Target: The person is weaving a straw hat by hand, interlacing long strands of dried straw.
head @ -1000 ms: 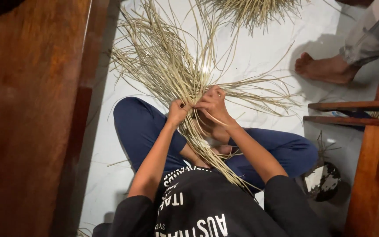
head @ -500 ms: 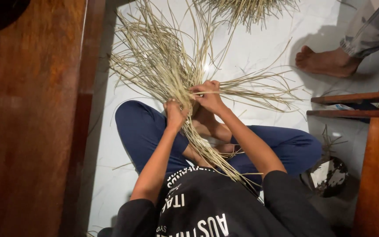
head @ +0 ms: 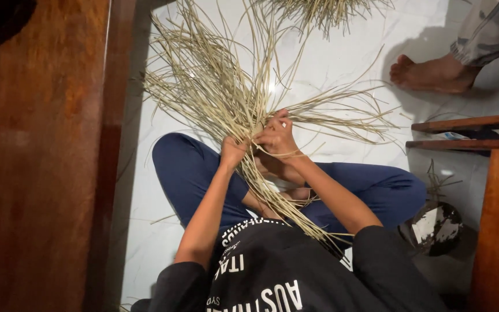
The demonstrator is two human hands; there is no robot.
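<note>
Straw bundle (head: 244, 110) fanned over the lap above the white floor (head: 330, 63), pinched at its crossing by left hand (head: 233, 151) and right hand (head: 276, 137), both closed tight on strands. Risk of stiff strands springing loose or snapping if either pinch slackens; loose ends near the bare foot (head: 428, 74) beyond the bundle liable to snag.

Two hands (head: 258, 144), one big bundle of pale straw strands (head: 220, 92), one second bundle (head: 324, 8), one bare foot (head: 428, 72).

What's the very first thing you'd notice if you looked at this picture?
A big spray of pale straw strands fanning out over the white floor at top centre. In the middle, the left hand and right hand grip where the strands bunch together, above crossed legs in blue trousers. Someone else's bare foot rests top right.
</note>
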